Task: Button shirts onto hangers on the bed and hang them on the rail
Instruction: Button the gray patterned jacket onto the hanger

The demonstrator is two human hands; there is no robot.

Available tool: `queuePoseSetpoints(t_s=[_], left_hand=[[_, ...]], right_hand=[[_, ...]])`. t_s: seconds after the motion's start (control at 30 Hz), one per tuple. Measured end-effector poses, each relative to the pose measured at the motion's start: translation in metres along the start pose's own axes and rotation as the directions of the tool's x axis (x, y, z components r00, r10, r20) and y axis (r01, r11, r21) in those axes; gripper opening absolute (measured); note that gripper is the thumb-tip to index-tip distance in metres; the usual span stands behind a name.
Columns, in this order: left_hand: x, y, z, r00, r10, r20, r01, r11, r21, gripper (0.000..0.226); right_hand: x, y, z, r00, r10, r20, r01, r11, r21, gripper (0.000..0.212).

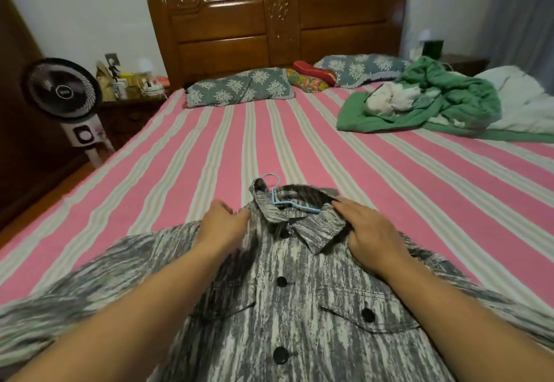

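A grey-and-white streaked shirt (287,306) lies face up across the near end of the bed (329,157), its front closed by dark round buttons down the placket, as a person works at its neck. The left hand (223,221) grips the shoulder seam beside the collar (314,230), fingers curled into the cloth; the right hand (370,232) lies over the other side of the collar with the fingers bent and pinching the fabric. A thin pale-blue hanger (283,202) sits inside the neck opening, its hook poking out past the collar onto the sheet.

Judged from this, the buttoning looks nearly done and the step in hand is seating and straightening the collar over the hanger; whether the top button is fastened cannot be told. The next move would call for taking the hook and lifting the shirt clear without letting the shoulders slip off the slim wire-like arms. No rail is in view.

The shirt looks a stiffish woven cotton with two flapped chest pockets; the hanger smooth and light. The sheet is flat, pink with pale stripes. Beyond lie two floral pillows (239,88), a crumpled green blanket (449,103), a carved wooden headboard (278,16) and a fan (64,88) at the left.
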State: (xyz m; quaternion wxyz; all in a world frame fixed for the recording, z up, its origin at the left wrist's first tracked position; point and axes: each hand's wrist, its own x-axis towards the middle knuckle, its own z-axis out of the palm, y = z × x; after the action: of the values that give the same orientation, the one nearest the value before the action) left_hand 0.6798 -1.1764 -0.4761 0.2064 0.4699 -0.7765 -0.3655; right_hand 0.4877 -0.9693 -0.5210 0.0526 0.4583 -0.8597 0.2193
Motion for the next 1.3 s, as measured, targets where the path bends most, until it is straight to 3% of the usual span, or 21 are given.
queuePoseSetpoints(t_s=[0.07,0.1,0.2,0.27,0.33,0.4,0.5,0.6,0.67,0.77,0.83,0.9,0.97,1.07,1.17,1.23,1.3], left_hand=[[0.012,0.024,0.004,0.986,-0.042,-0.164,0.009,0.98,-0.196,0.043],[0.022,0.035,0.005,0.982,-0.034,-0.187,-0.002,0.982,-0.188,0.052],[0.052,0.062,0.014,0.999,0.015,-0.028,-0.011,0.993,0.117,0.076],[0.06,0.068,0.018,0.991,-0.005,0.13,-0.051,0.904,0.425,0.049],[0.055,0.061,0.015,0.993,0.034,0.114,-0.09,0.839,0.536,0.015],[0.032,0.04,0.004,0.996,0.09,0.018,-0.089,0.907,0.412,0.003],[-0.031,0.019,-0.017,0.992,0.086,-0.091,-0.083,0.996,0.043,0.012],[-0.089,0.029,-0.04,0.981,0.068,-0.184,-0.11,0.968,-0.227,0.011],[-0.123,0.039,-0.059,0.978,0.054,-0.202,-0.123,0.931,-0.344,0.009],[-0.17,0.036,-0.088,0.999,-0.009,-0.049,-0.022,0.802,-0.597,0.006],[-0.194,0.016,-0.103,0.984,-0.032,0.176,0.15,0.686,-0.712,0.017],[-0.219,-0.009,-0.112,0.905,-0.014,0.426,0.343,0.615,-0.71,0.032],[-0.237,-0.033,-0.114,0.842,-0.001,0.539,0.397,0.677,-0.619,0.037],[-0.249,-0.05,-0.112,0.836,0.01,0.549,0.345,0.769,-0.539,0.031],[-0.248,-0.049,-0.106,0.894,0.061,0.445,0.18,0.859,-0.479,0.023],[-0.245,-0.043,-0.102,0.931,0.04,0.364,0.16,0.849,-0.504,0.025],[-0.237,-0.043,-0.097,0.911,-0.007,0.412,0.29,0.721,-0.629,0.042]], right_hand=[[-0.004,0.0,0.002,0.999,-0.049,-0.008,0.048,0.999,-0.02,0.064],[-0.005,0.0,0.004,0.997,-0.075,-0.013,0.074,0.997,-0.031,0.061],[-0.004,0.001,0.008,0.986,-0.146,-0.074,0.143,0.989,-0.046,0.052],[-0.003,0.0,0.01,0.988,-0.116,-0.097,0.115,0.993,-0.024,0.053],[-0.005,-0.002,0.007,0.994,-0.047,-0.096,0.051,0.998,0.04,0.053],[-0.009,-0.01,-0.002,0.991,-0.004,-0.134,0.017,0.995,0.096,0.046],[-0.016,-0.027,-0.025,0.967,0.031,-0.253,0.011,0.987,0.162,0.024],[-0.027,-0.064,-0.064,0.912,0.125,-0.39,0.007,0.947,0.32,0.018],[-0.05,-0.093,-0.096,0.904,0.245,-0.351,-0.029,0.853,0.52,0.028],[-0.097,-0.111,-0.127,0.913,0.371,-0.168,-0.143,0.677,0.722,0.049],[-0.13,-0.109,-0.134,0.908,0.416,-0.049,-0.233,0.599,0.766,0.051],[-0.16,-0.106,-0.132,0.902,0.431,0.033,-0.324,0.622,0.713,0.049],[-0.185,-0.108,-0.127,0.901,0.425,0.087,-0.364,0.63,0.686,0.05],[-0.205,-0.119,-0.125,0.9,0.421,0.112,-0.362,0.58,0.729,0.044],[-0.201,-0.123,-0.115,0.835,0.548,0.059,-0.387,0.507,0.77,0.031],[-0.193,-0.118,-0.106,0.785,0.602,0.146,-0.401,0.315,0.86,0.029],[-0.187,-0.107,-0.1,0.769,0.549,0.327,-0.383,-0.014,0.924,0.032]])
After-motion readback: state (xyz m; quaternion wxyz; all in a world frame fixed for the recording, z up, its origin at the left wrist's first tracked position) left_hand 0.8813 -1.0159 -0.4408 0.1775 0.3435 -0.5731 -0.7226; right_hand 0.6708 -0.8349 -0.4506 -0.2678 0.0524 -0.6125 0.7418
